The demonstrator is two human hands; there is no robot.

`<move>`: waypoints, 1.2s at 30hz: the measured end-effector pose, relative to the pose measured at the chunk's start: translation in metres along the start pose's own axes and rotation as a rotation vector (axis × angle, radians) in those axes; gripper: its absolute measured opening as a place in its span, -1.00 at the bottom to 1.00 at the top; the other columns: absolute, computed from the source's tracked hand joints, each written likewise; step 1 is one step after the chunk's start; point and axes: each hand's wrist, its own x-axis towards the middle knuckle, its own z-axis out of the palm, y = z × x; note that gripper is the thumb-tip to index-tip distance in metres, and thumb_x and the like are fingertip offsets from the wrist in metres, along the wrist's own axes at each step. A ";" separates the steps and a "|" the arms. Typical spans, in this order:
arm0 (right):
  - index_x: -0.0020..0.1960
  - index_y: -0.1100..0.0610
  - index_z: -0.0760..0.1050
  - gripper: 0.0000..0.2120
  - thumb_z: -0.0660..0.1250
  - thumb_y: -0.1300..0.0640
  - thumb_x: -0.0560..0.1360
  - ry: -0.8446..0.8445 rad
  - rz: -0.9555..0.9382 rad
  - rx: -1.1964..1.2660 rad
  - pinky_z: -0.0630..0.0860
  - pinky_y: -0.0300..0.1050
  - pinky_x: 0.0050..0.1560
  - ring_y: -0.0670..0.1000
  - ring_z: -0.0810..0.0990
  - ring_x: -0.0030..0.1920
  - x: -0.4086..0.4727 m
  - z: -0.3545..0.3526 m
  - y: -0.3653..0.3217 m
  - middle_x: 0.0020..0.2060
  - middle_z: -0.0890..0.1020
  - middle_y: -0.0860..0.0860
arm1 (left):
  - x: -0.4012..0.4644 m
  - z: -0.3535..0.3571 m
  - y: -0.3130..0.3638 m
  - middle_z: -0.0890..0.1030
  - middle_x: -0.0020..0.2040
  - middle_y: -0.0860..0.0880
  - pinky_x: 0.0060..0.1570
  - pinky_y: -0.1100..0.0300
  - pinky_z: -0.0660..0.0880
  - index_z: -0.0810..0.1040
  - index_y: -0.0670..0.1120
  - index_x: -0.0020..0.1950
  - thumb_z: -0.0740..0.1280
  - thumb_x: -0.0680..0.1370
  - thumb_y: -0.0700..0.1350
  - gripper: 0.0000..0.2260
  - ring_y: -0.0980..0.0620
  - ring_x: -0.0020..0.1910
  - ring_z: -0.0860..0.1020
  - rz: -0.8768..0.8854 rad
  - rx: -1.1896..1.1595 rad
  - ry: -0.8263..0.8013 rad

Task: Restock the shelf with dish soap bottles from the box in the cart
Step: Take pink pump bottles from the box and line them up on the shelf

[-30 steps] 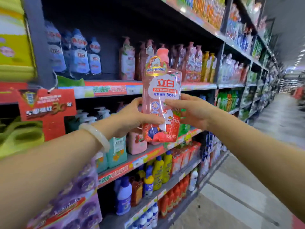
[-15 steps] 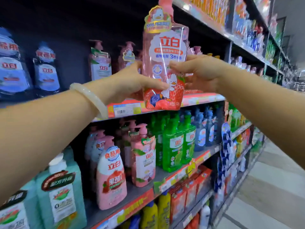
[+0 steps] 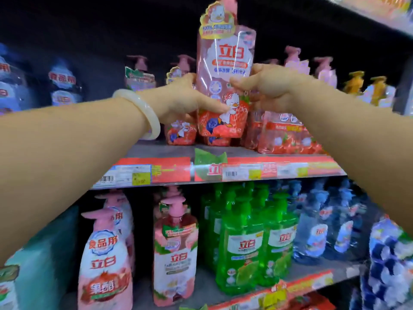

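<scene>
A pink dish soap bottle (image 3: 224, 70) with a duck and strawberry label is held upright in both hands, just above the front of the shelf (image 3: 156, 151). My left hand (image 3: 178, 99) grips its left side with the thumb across the lower label. From the other side my right hand (image 3: 266, 88) grips it at mid height. Matching pink bottles (image 3: 180, 130) stand on the shelf right behind and beside it. The box and the cart are out of view.
Pink wrapped packs (image 3: 288, 135) fill the shelf to the right, yellow pump bottles (image 3: 366, 86) beyond. The lower shelf carries green bottles (image 3: 243, 242), pink bottles (image 3: 174, 249) and blue bottles (image 3: 317, 231). Another shelf edge (image 3: 380, 10) overhangs at the upper right.
Both hands have carried the bottle up from the lower shelf level and forward to the pink bottles' shelf. The view has moved closer to the shelves.
</scene>
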 end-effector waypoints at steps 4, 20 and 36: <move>0.09 0.04 0.49 -0.77 0.37 0.25 0.48 -0.039 -0.001 0.053 0.53 -0.10 -0.09 -0.07 0.61 -0.14 0.028 -0.002 0.034 -0.11 0.65 -0.05 | 0.019 0.010 -0.017 0.67 -0.04 0.07 -0.07 0.10 0.54 0.49 0.07 0.10 0.55 0.32 -0.18 -0.56 0.05 -0.07 0.64 -0.032 0.132 0.014; 0.31 0.03 0.39 -0.60 0.34 0.25 0.51 -0.059 0.014 0.141 0.52 -0.09 -0.01 -0.03 0.60 0.06 0.075 -0.018 0.108 0.11 0.62 -0.03 | 0.079 0.032 -0.065 0.59 0.06 0.06 0.04 0.18 0.53 0.40 -0.10 0.20 0.61 0.24 -0.18 -0.38 0.08 0.03 0.58 -0.033 0.241 0.085; 0.32 0.18 0.25 -0.39 0.49 0.14 0.40 0.226 -0.051 0.146 0.56 0.01 0.12 0.04 0.59 0.11 0.098 -0.008 0.152 0.14 0.57 0.06 | 0.114 0.062 -0.076 0.47 0.17 0.12 0.11 0.38 0.44 0.29 -0.14 0.39 0.56 0.34 -0.11 -0.29 0.14 0.17 0.47 0.004 0.364 0.111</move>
